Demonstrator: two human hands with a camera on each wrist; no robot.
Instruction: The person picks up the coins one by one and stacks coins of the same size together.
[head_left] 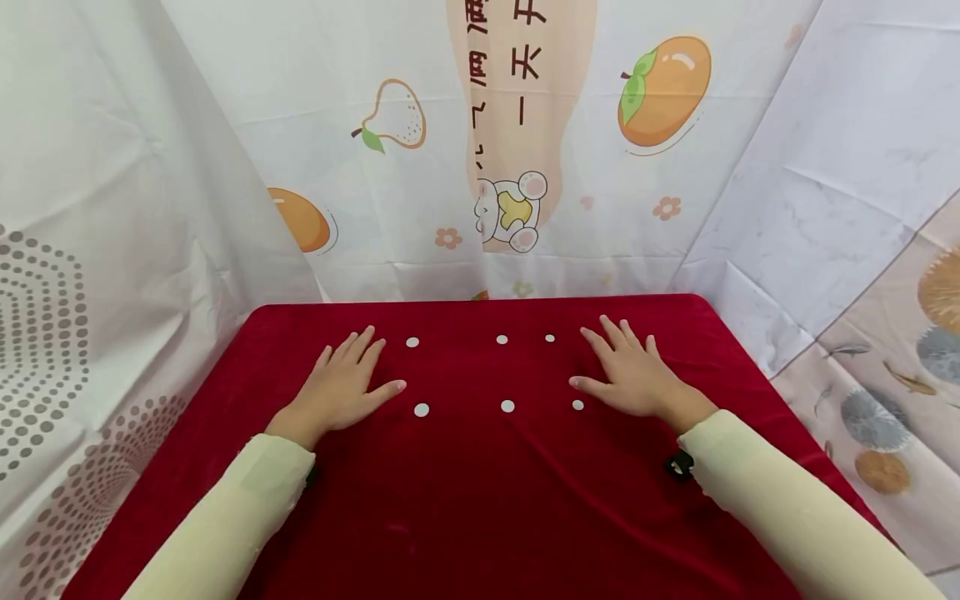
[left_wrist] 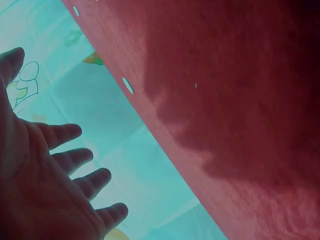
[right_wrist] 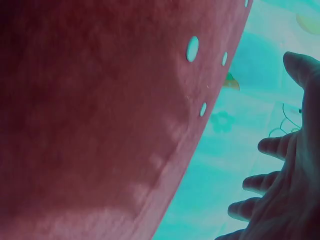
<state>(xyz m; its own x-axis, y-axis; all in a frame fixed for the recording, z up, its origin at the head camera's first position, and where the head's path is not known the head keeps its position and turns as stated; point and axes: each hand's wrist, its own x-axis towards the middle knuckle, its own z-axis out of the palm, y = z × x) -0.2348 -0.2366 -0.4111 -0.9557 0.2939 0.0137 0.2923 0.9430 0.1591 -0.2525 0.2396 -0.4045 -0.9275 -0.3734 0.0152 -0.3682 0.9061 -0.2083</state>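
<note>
My left hand [head_left: 341, 385] is held palm down over the left part of the red cloth, fingers spread, with nothing in it. On the other side my right hand [head_left: 630, 375] is spread the same way and also holds nothing. Both wrist views show a gap between palm and cloth, with the hand's shadow on the red surface. Several white round spots lie between the hands in two rows. Nearest the left thumb is one white spot [head_left: 422, 410]; close to the right thumb is a smaller white spot [head_left: 577, 405].
The red cloth [head_left: 480, 500] covers a table with rounded far corners. Behind it hangs a white curtain [head_left: 420, 200] printed with fruit and a cartoon animal. More curtains enclose the left side [head_left: 112, 167] and the right side [head_left: 825, 200]. A small black object [head_left: 678, 467] sits under the right cuff.
</note>
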